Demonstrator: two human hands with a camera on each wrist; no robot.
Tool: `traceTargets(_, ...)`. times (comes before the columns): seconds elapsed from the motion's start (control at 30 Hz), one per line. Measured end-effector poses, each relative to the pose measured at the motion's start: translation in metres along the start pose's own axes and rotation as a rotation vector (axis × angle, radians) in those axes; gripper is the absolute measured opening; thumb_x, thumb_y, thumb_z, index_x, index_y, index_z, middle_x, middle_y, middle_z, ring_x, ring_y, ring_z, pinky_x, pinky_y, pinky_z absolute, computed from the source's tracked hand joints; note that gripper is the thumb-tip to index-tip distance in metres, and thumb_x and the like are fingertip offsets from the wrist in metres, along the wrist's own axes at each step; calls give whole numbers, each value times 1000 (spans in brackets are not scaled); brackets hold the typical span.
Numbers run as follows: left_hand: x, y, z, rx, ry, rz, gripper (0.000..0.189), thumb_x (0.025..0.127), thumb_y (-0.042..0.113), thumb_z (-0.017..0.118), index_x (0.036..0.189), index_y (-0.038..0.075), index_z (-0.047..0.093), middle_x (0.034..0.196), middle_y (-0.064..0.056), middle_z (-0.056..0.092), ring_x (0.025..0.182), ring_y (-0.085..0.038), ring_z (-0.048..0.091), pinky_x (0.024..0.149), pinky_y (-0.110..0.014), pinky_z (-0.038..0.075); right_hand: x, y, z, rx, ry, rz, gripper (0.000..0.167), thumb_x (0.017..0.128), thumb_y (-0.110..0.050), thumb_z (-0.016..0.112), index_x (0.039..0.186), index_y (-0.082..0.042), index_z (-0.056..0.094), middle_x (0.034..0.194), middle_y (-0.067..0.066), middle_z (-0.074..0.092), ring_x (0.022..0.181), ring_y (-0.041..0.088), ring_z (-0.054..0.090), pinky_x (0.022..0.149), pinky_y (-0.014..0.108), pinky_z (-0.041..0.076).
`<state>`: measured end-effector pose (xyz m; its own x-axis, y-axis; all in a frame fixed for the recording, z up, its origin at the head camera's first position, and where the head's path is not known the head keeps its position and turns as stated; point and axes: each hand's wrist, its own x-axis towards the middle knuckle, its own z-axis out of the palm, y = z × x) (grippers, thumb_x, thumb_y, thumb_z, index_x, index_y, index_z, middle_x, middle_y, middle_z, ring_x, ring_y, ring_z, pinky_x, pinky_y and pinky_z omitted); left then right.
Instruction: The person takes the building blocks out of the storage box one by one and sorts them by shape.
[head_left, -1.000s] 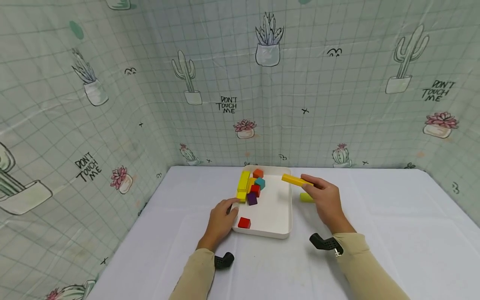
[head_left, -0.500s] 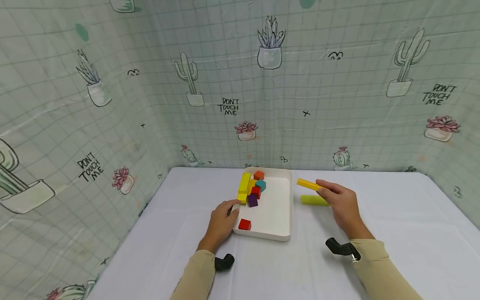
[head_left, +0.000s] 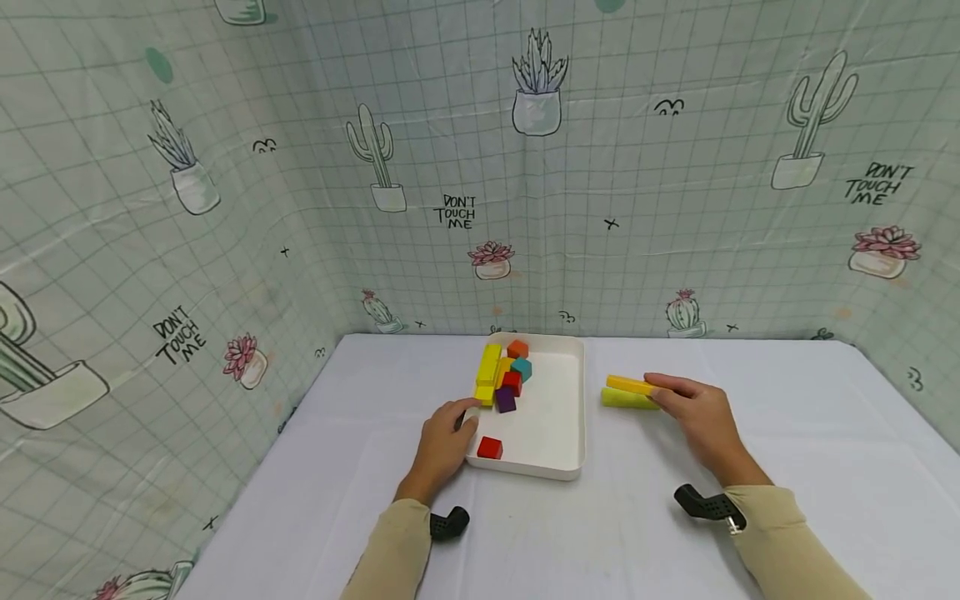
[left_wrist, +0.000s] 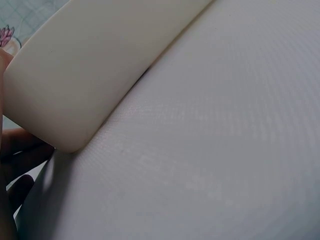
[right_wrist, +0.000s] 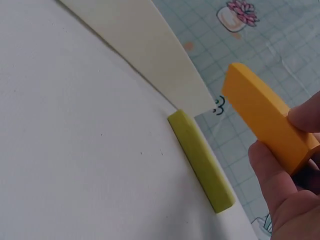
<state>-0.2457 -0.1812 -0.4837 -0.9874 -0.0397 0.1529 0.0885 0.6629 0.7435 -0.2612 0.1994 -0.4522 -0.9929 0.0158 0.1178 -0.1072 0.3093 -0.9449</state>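
Observation:
My right hand (head_left: 697,417) pinches one end of an orange-yellow rectangular block (right_wrist: 267,117) between thumb and fingers. The block is held over a yellow-green bar-shaped block (right_wrist: 201,160), which lies on the table to the right of the white tray (head_left: 546,433). My left hand (head_left: 442,442) grips the tray's left wall, thumb and fingers on either side of it. Inside the tray, along its left side, lie yellow blocks (head_left: 488,365), a purple block (head_left: 506,400), a red block (head_left: 512,382), a teal block (head_left: 521,368) and an orange block (head_left: 517,348). Another red block (head_left: 490,448) sits near the tray's front left corner.
A white cloth covers the table (head_left: 787,433). Behind and to the left hangs a grid-patterned curtain (head_left: 600,167) with cactus drawings. Black wrist devices (head_left: 708,504) are strapped at both sleeves.
My right hand has carried the orange-yellow block rightward from beside the tray's right rim and then lowered it over the yellow-green block. The left hand and tray have stayed put.

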Motion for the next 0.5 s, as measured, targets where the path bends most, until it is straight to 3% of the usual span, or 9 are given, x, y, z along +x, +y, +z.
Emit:
traceTargets(0.1,0,0,1,9,-8,-11,33,101,27,55,132,24,65,134,-5,61,129,-29,51,108,-56,39,-5,4,-5,-77,-13,11,45,99,-35,62,132,-5,66,136,16,61,108,3,56,83,9,48)
traceTargets(0.2,0,0,1,16,-9,-12,33,101,27,55,132,24,65,134,-4,60,129,-29,51,109,-57,38,-6,8,-7,-139,-24,-3,43,99,-35,63,131,-7,67,135,15,62,114,11,54,83,8,46)
traceTargets(0.37,0,1,0,6,2,-15,33,101,27,55,133,23,65,136,-5,60,131,-29,50,109,-56,38,-2,12,-4,-237,-56,-82,36,98,-29,64,125,-6,71,129,16,65,120,28,55,84,9,44)
traceTargets(0.5,1,2,0,12,-3,-17,34,101,27,55,133,23,65,136,-5,60,131,-29,50,110,-55,38,-1,14,-4,-310,-72,-155,28,96,-16,65,119,-3,73,125,16,68,120,34,58,86,10,43)
